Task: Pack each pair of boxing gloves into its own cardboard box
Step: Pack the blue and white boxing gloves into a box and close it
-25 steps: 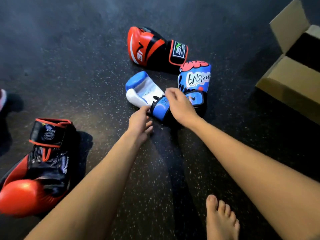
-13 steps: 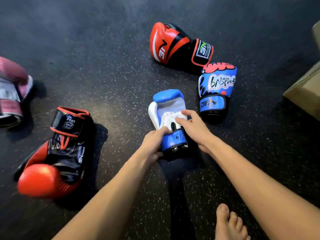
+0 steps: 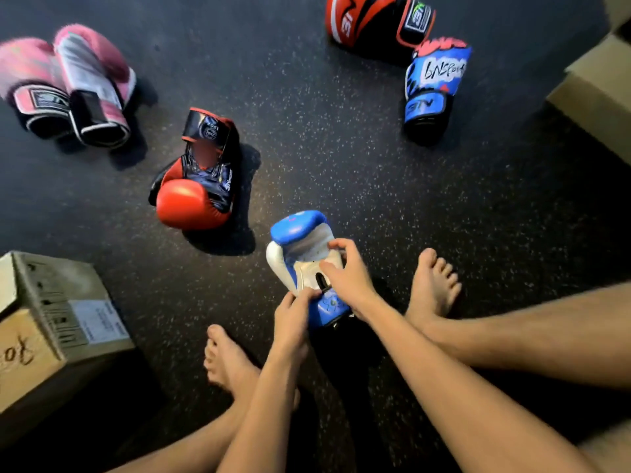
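Both grip blue glove (image 3: 297, 232): L hand (image 3: 292, 315) on cuff, R hand (image 3: 348, 278) round palm. Mate (image 3: 435, 80) lies well apart (beside red glove (image 3: 362, 18)), so mispairing poss.

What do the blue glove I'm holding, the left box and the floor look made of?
Blue glove: glossy leather or synthetic, by its sheen. Box: matte brown cardboard, with a printed label. Floor: dark speckled rubber, likely.
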